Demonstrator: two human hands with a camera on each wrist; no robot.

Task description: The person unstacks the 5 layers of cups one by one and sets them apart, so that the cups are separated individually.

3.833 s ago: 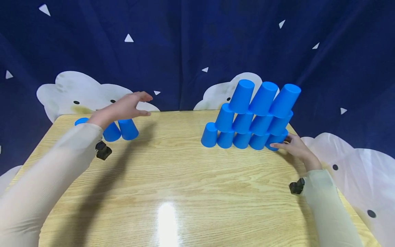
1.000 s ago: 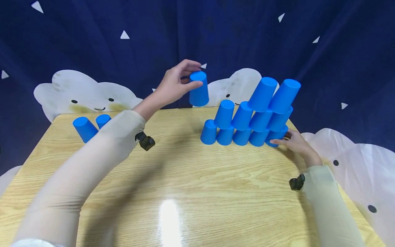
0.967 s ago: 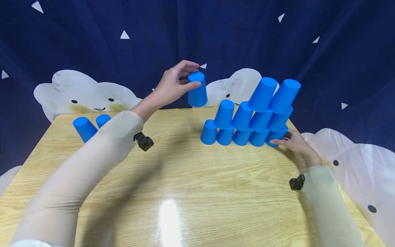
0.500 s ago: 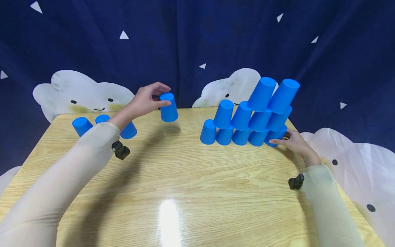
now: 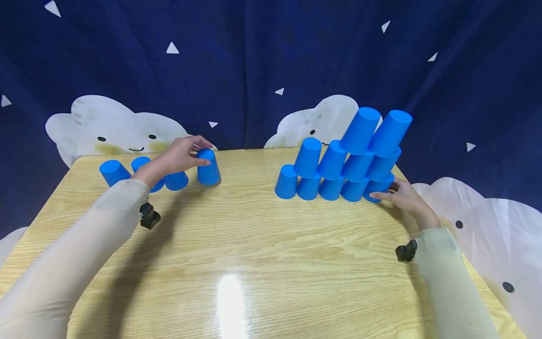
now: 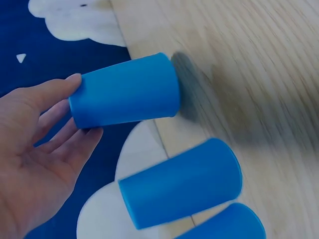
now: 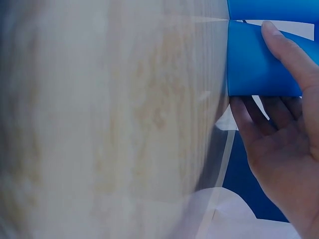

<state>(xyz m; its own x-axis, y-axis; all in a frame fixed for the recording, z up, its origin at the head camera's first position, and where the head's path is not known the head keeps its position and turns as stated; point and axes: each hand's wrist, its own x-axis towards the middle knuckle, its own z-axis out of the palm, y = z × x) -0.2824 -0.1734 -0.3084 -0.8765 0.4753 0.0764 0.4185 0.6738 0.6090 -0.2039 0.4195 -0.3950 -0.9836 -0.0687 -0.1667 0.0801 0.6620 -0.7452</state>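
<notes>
My left hand [image 5: 182, 154] grips an upside-down blue cup [image 5: 208, 170] by its narrow end. That cup stands upright close over the table, just right of three other upside-down cups partly behind my wrist, the nearest being this cup [image 5: 175, 181]. In the left wrist view, thumb and fingers pinch the held cup [image 6: 127, 92] near its base. On the right, a tiered stack of blue cups [image 5: 332, 162] has two cups on its top row. My right hand [image 5: 404, 195] holds the rightmost bottom cup [image 5: 377, 189], thumb in front and fingers at its outer side.
The wooden table [image 5: 262, 254] reaches back to a dark blue curtain [image 5: 237, 56] printed with white clouds and triangles. A bright light reflection lies on the table's front part. The stack stands near the table's right edge.
The top row went from three cups to two as my left hand took its left cup. My left hand then carried it left and down beside the other cups. The right hand stays put.
</notes>
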